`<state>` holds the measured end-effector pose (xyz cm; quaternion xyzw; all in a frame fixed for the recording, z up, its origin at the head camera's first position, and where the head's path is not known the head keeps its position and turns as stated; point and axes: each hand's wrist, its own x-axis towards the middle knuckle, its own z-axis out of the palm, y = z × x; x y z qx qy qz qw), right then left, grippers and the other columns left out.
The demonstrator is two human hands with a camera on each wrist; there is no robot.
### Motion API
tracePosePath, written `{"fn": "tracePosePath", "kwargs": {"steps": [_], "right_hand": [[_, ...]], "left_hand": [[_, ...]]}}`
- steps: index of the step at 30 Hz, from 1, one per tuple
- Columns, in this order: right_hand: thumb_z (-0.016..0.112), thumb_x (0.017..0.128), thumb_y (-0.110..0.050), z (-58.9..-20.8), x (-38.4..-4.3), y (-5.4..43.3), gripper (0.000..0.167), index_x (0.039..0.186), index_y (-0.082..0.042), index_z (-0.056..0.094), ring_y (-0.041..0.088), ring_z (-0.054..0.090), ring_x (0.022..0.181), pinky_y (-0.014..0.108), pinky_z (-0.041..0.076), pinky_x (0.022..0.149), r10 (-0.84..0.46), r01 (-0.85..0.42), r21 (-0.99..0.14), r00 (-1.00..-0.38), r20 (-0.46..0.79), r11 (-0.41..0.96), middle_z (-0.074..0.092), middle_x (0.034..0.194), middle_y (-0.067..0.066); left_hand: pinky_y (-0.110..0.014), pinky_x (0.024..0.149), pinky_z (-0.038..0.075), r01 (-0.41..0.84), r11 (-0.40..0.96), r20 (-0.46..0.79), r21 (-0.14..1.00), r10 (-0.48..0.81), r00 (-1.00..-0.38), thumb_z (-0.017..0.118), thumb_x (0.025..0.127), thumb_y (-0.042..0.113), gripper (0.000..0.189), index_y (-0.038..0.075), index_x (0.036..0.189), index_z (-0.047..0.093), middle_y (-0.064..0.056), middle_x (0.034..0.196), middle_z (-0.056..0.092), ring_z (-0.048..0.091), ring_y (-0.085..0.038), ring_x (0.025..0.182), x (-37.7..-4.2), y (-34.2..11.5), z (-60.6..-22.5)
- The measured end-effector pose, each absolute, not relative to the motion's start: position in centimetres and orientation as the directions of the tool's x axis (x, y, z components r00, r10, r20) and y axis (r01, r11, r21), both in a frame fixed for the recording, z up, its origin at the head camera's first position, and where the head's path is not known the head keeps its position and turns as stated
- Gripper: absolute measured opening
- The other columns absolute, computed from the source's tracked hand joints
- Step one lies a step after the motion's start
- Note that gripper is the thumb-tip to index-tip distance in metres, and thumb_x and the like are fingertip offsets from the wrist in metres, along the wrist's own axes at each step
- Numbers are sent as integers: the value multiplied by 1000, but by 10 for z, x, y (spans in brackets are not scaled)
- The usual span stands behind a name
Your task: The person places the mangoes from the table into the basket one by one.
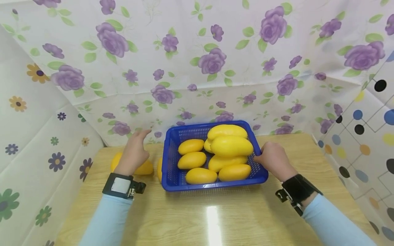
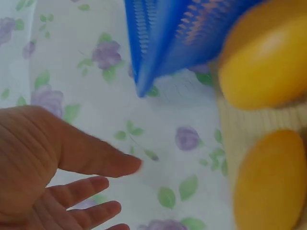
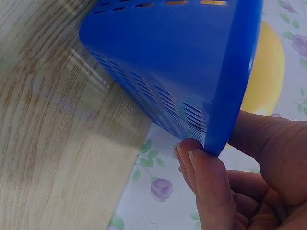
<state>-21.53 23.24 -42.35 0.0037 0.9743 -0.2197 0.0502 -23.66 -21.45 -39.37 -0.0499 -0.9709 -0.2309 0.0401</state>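
A blue plastic basket (image 1: pixel 215 186) holds several yellow mangoes (image 1: pixel 232 146), some stacked on the right side. My right hand (image 1: pixel 274 160) grips the basket's right rim, thumb inside and fingertips (image 3: pixel 211 177) against the outer wall. To the left of the basket, my left hand (image 1: pixel 133 154) is held over the table with its thumb and fingers spread, holding nothing. Beneath and beside that hand lie mangoes (image 1: pixel 145 168), partly hidden by it. Another mango (image 1: pixel 159 169) sits right at the basket's left side, mostly covered by the basket.
The wooden table (image 1: pixel 191 218) reflects a bright light strip near its front. A white cloth with purple roses (image 1: pixel 212 61) hangs behind it. Patterned sheets also line the left side (image 1: pixel 34 153) and the right side (image 1: pixel 363 136).
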Motion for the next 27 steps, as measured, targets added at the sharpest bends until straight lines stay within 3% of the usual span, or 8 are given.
{"fn": "tracePosePath", "kwargs": {"steps": [6, 14, 20, 27], "right_hand": [[74, 75, -27, -424, -216, 233, 46, 48, -14, 39, 12, 32, 38, 22, 24, 38, -11, 30, -431, -996, -94, 902, 27, 47, -6], [74, 76, -27, -424, -216, 232, 44, 49, -13, 42, 13, 34, 38, 22, 25, 38, -3, 46, -441, -994, -110, 896, 28, 47, -5], [74, 76, -27, -424, -216, 233, 45, 49, -13, 41, 12, 33, 38, 22, 25, 38, -3, 45, -447, -994, -106, 894, 28, 47, -5], [74, 76, -28, -426, -217, 233, 45, 49, -13, 41, 13, 33, 37, 22, 24, 38, -2, 42, -448, -995, -98, 893, 28, 47, -5]], "left_hand": [[-64, 105, 27, 97, 944, -42, 317, 116, -992, 60, 70, -6, 76, 12, 141, 37, -28, 146, 29, 28, -50, 131, -234, -226, -412], [-78, 96, 17, 52, 969, -114, 240, 81, -990, 71, 72, 14, 78, 20, 141, 36, -25, 149, 23, 15, -55, 133, -222, -235, -433], [-78, 98, 10, 27, 975, -140, 220, 59, -988, 68, 76, 9, 68, 19, 138, 42, -26, 149, 25, 10, -56, 135, -220, -239, -445], [-79, 97, 12, 35, 981, -129, 191, 60, -990, 62, 79, 2, 61, 18, 136, 46, -25, 146, 31, 15, -57, 132, -221, -244, -459]]}}
